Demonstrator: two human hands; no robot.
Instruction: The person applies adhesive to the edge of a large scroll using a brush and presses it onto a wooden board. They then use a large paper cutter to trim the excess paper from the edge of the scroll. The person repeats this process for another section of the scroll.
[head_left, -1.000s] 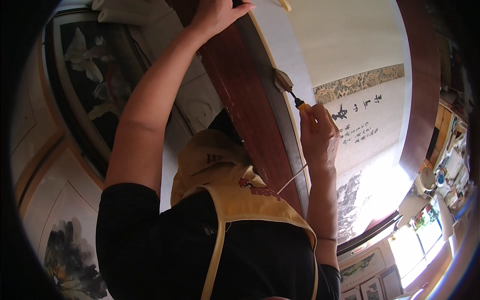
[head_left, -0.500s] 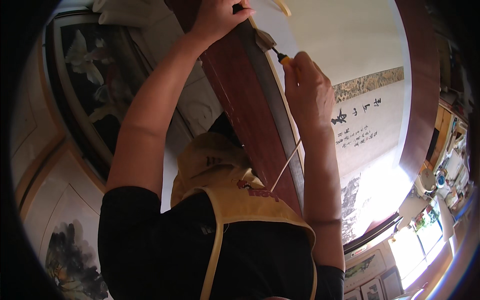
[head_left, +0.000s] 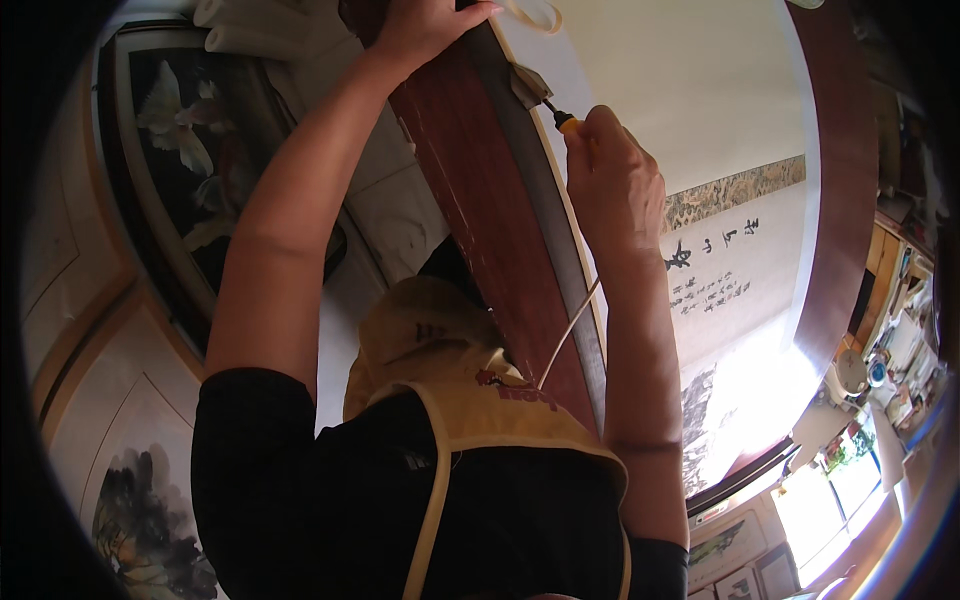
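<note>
My right hand [head_left: 618, 185] is closed round the yellow-and-black handle of a small hand iron [head_left: 530, 87] with a broad metal head. The head rests on the edge of a long hanging scroll [head_left: 690, 90], where a pale strip meets a dark grey band [head_left: 535, 165]. From below my right hand a pale cord [head_left: 570, 333] runs down toward my apron. My left hand [head_left: 425, 35] lies farther up along the same edge. Its thumb is stretched out over the band, and its other fingers are mostly cut off by the top of the view.
A dark red table [head_left: 470, 185] carries the scroll, which bears writing and an ink painting. A loose cream strip [head_left: 535, 15] curls near my left hand. Framed flower pictures [head_left: 190, 150] lean at the left. Shelves with clutter and a bright window [head_left: 825, 495] stand at the right.
My left hand has shifted slightly left, and its thumb is now stretched out. The loose cream strip has moved toward it. The iron stays at nearly the same spot.
</note>
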